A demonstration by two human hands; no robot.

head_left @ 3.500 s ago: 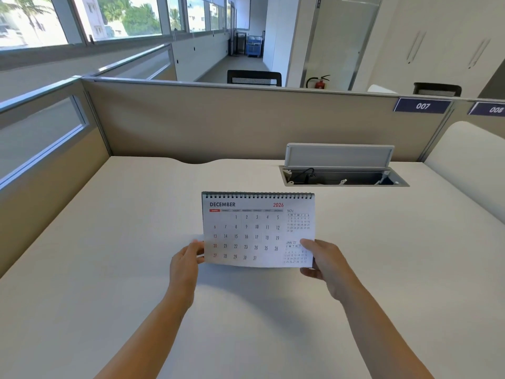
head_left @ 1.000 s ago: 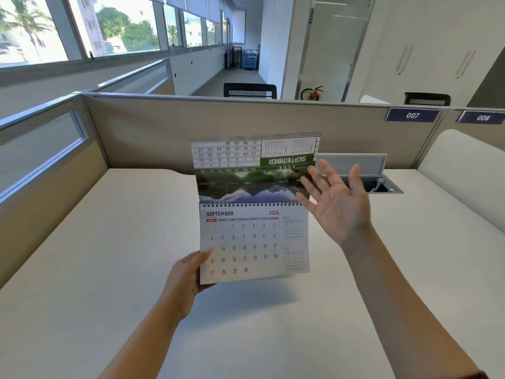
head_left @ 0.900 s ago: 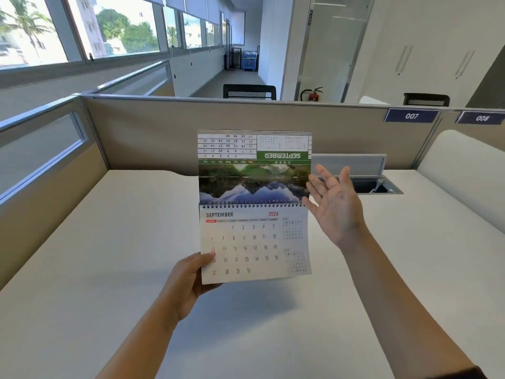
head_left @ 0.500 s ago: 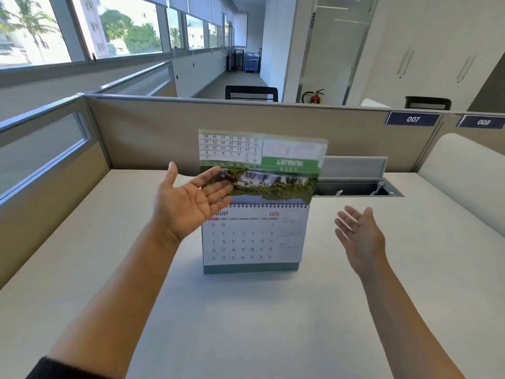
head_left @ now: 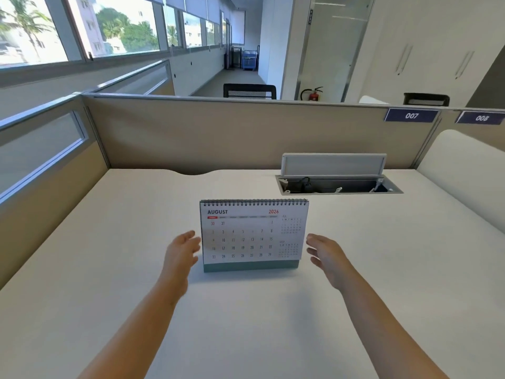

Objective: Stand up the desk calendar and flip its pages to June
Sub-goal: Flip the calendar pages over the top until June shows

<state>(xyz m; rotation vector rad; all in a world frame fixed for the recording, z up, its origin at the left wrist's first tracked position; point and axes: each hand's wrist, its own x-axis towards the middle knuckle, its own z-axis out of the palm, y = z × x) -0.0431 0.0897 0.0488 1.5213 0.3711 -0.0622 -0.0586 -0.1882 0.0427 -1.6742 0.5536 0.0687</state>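
The desk calendar (head_left: 252,236) stands upright on the white desk (head_left: 109,269), spiral binding on top and a teal base strip at the bottom. Its front page reads AUGUST 2026. My left hand (head_left: 181,254) hovers just off the calendar's left edge, fingers apart, holding nothing. My right hand (head_left: 326,254) hovers a little off the right edge, also with spread fingers and nothing in it. Neither hand clearly touches the calendar.
An open cable box (head_left: 337,184) with a raised lid is set into the desk behind and right of the calendar. Beige partition walls (head_left: 218,132) close the desk at the back and left. A white curved panel (head_left: 464,170) stands at the right.
The September page was flipped over the top and the calendar set down standing on the desk. The raised page has dropped behind, August shows, and both hands have come down beside it.
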